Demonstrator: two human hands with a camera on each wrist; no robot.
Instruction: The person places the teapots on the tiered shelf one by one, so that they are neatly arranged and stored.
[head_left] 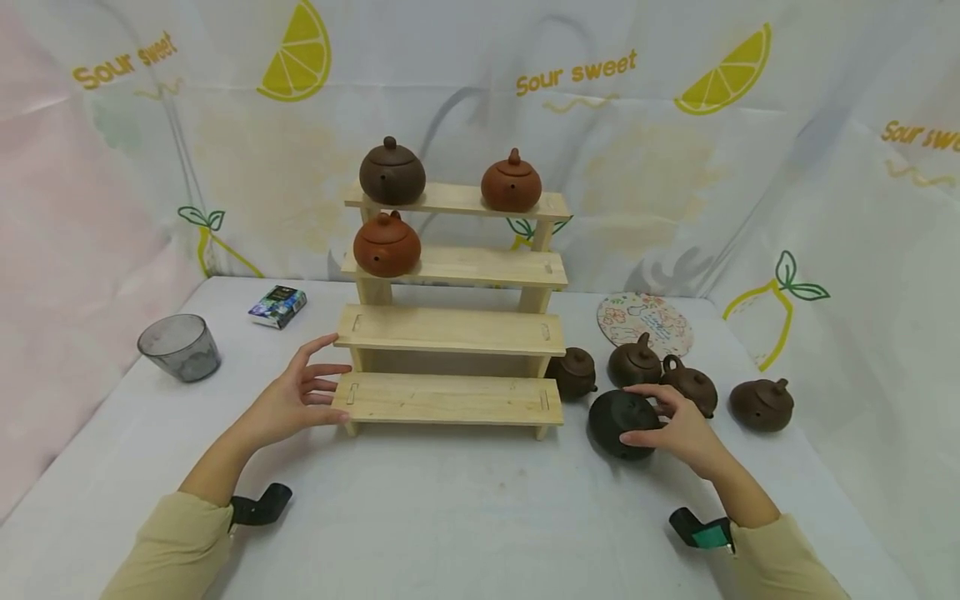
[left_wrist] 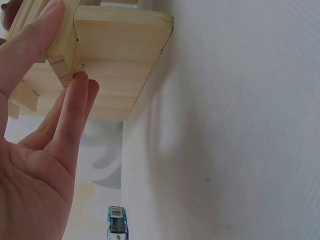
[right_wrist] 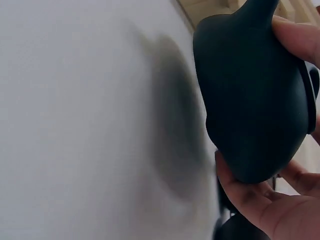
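My right hand (head_left: 678,429) grips a black teapot (head_left: 621,423) to the right of the stepped wooden shelf (head_left: 450,398). In the right wrist view the teapot (right_wrist: 250,95) is held by thumb and fingers, just off the white cloth, with its shadow beside it. My left hand (head_left: 292,400) holds the left end of the shelf's lowest board, thumb on one side and fingertips on the other in the left wrist view. A dark brown teapot (head_left: 392,173) and a reddish teapot (head_left: 512,183) stand on the top step; another reddish teapot (head_left: 387,247) is on the step below.
Several dark brown teapots, among them a rightmost one (head_left: 762,406), stand behind and beside my right hand. A round patterned mat (head_left: 647,323) lies at the back right. To the left are a grey glass cup (head_left: 180,346) and a small patterned box (head_left: 278,307).
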